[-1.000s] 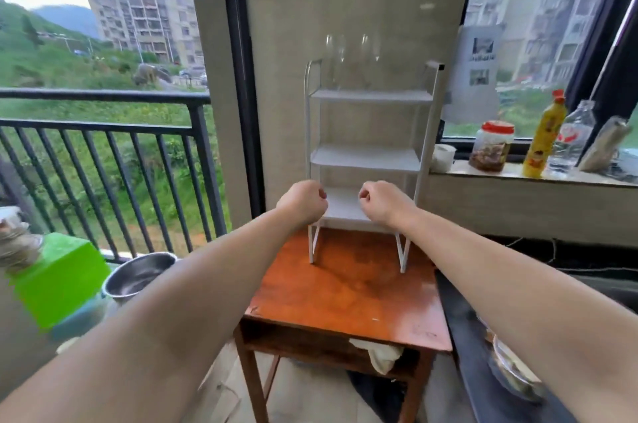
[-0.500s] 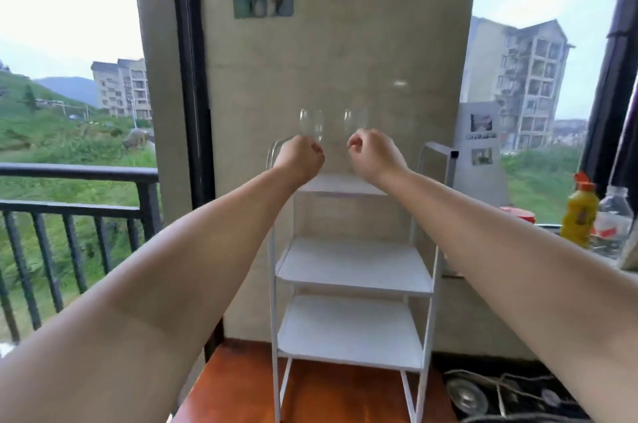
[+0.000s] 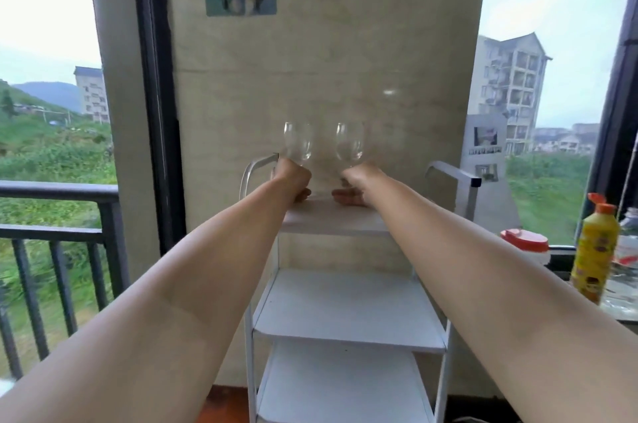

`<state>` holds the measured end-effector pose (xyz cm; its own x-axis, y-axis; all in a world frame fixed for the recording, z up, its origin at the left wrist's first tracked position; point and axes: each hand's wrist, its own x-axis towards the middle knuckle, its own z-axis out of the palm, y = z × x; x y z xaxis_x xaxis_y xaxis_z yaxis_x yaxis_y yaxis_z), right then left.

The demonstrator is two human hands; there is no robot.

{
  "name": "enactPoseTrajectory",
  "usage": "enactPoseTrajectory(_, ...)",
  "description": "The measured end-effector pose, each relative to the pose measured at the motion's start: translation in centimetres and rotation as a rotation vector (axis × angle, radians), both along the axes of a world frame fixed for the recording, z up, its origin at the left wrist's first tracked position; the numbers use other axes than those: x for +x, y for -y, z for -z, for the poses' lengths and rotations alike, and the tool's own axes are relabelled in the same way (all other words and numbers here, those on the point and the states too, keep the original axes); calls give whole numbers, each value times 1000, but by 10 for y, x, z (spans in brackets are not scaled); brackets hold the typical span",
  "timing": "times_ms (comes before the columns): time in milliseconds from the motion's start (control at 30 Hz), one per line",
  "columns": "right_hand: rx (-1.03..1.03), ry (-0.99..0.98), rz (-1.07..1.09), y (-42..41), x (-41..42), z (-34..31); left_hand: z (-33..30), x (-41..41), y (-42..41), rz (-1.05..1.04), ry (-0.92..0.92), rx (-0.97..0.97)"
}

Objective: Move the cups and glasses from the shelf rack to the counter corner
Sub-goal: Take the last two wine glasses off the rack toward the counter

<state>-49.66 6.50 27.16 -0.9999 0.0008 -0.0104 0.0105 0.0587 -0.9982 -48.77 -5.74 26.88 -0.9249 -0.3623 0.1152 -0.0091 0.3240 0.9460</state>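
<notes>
Soft window daylight, perhaps slight motion blur, wide-angle warping.

Two glasses side by side on the rack's top shelf: left glass, right glass; bottle off right.

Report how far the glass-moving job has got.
Done: nothing visibly moved yet; the counter corner is out of view. In hand: the left hand and right hand each grip a wine glass by the stem, left glass and right glass, at the rack's top shelf. Left: carry both over. The lower shelves look bare.
</notes>
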Motion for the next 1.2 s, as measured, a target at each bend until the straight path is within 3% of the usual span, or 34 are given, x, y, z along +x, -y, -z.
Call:
enactPoseTrajectory(300, 8, -93, 47, 4, -10, 2, 5, -7, 4, -19, -102, -62)
enactPoseTrajectory(433, 7, -138, 42, 1, -3, -6, -3, 5, 1, 75, -100, -70)
enactPoseTrajectory(667, 7, -226, 65, -8, 34, -21, -14, 41, -4, 21, -191, -70)
enactPoseTrajectory(1000, -47, -226, 120, -8, 150, -11, 0, 169, 14, -22, -220, -101)
enactPoseTrajectory(1200, -121, -91, 107, 2, 250, 47, 53, 267, 24, 13, -141, -106)
